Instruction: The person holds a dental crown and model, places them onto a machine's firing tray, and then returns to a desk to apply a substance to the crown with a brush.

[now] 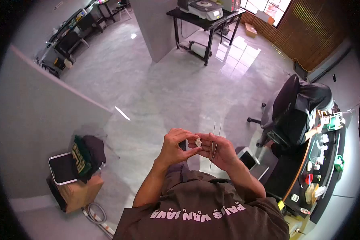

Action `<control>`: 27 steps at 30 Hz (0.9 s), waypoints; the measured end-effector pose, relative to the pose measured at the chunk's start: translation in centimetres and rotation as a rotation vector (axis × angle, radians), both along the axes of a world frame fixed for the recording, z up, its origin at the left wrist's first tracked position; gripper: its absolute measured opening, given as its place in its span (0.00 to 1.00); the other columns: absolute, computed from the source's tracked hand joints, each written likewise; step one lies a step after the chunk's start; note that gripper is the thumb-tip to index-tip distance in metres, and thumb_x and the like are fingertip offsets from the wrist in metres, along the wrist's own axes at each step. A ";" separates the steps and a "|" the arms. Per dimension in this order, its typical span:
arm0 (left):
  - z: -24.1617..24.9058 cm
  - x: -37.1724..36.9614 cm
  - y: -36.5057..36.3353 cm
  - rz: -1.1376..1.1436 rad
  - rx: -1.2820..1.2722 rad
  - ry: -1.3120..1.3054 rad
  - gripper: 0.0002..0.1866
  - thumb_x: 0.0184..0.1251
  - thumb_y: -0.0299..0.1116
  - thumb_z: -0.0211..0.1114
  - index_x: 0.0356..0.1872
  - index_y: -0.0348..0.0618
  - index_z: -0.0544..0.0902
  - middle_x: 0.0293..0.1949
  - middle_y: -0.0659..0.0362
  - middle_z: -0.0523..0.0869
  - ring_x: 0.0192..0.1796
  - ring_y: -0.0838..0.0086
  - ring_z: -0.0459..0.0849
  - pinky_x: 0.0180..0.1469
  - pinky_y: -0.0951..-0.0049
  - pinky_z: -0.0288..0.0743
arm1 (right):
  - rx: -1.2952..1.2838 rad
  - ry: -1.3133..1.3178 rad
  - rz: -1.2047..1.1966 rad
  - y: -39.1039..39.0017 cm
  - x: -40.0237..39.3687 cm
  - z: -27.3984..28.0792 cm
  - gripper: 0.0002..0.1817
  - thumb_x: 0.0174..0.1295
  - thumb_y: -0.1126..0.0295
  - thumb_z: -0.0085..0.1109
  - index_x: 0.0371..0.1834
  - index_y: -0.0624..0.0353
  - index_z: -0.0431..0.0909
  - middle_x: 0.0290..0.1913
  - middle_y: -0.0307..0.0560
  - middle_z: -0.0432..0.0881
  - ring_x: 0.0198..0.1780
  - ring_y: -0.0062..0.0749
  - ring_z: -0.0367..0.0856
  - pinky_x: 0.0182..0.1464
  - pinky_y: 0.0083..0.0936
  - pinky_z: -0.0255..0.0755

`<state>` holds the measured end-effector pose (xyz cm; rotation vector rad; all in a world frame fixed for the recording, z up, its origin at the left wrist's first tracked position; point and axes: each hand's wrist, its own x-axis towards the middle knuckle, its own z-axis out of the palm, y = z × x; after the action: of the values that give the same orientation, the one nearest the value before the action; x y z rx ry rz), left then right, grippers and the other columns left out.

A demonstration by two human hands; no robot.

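Observation:
Between the thumb and fingertips of my left hand (175,145) is a small whitish, uneven piece (198,142), pinched in front of the right palm. My right hand (223,154) is turned palm up, its fingers reaching behind the piece. Two thin metal rod-like tools (215,149) lie across that hand, gripped under the thumb, with their slim ends pointing up and away from me. Both hands are held close together in front of my dark printed shirt (204,208), above the floor.
At right, a seated person (294,124) works at a curved bench (289,186) strewn with small items. A chair with draped clothing (84,156) and a cardboard box (82,194) stand left. A black table (206,24) carries a machine ahead, beside a wall edge (148,32).

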<state>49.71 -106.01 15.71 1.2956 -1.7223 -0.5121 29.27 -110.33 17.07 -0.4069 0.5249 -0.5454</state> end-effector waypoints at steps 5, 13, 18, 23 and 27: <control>0.5 3.4 -13.6 -0.089 -0.034 0.001 0.19 0.44 0.38 0.86 0.39 0.47 0.90 0.38 0.59 0.91 0.41 0.67 0.89 0.49 0.65 0.78 | 0.018 -0.040 -0.102 -11.5 3.0 -0.2 0.29 0.80 0.56 0.42 0.66 0.76 0.70 0.63 0.66 0.79 0.64 0.52 0.80 0.69 0.43 0.73; 0.4 6.1 -35.7 -0.224 -0.044 -0.013 0.20 0.44 0.38 0.86 0.39 0.47 0.90 0.38 0.60 0.91 0.41 0.68 0.89 0.49 0.67 0.78 | -0.002 -0.035 -0.215 -31.5 5.5 0.3 0.28 0.81 0.58 0.42 0.66 0.76 0.71 0.61 0.66 0.80 0.63 0.50 0.81 0.68 0.41 0.75; -0.4 5.6 -47.8 -0.184 -0.036 -0.024 0.20 0.43 0.38 0.86 0.40 0.48 0.90 0.38 0.60 0.91 0.41 0.68 0.89 0.50 0.67 0.78 | -0.039 -0.022 -0.168 -44.2 4.9 -0.5 0.28 0.81 0.57 0.41 0.66 0.76 0.71 0.61 0.65 0.80 0.63 0.48 0.81 0.68 0.40 0.74; 0.9 4.8 -58.9 -0.101 -0.010 -0.004 0.20 0.43 0.37 0.86 0.40 0.47 0.90 0.38 0.59 0.91 0.42 0.67 0.89 0.51 0.66 0.78 | -0.055 0.008 -0.096 -57.5 4.4 0.5 0.28 0.81 0.57 0.41 0.66 0.75 0.71 0.61 0.65 0.80 0.63 0.48 0.81 0.68 0.40 0.74; 1.0 5.0 -67.3 -0.060 -0.025 0.024 0.20 0.42 0.37 0.86 0.40 0.47 0.90 0.39 0.58 0.92 0.43 0.67 0.89 0.51 0.67 0.78 | -0.087 -0.012 -0.037 -66.3 4.8 0.9 0.30 0.81 0.55 0.41 0.67 0.75 0.70 0.63 0.65 0.79 0.65 0.48 0.80 0.70 0.41 0.72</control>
<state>54.71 -173.30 16.71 1.2188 -1.7466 -0.5361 34.05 -176.65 17.93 -0.4767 0.4988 -0.6076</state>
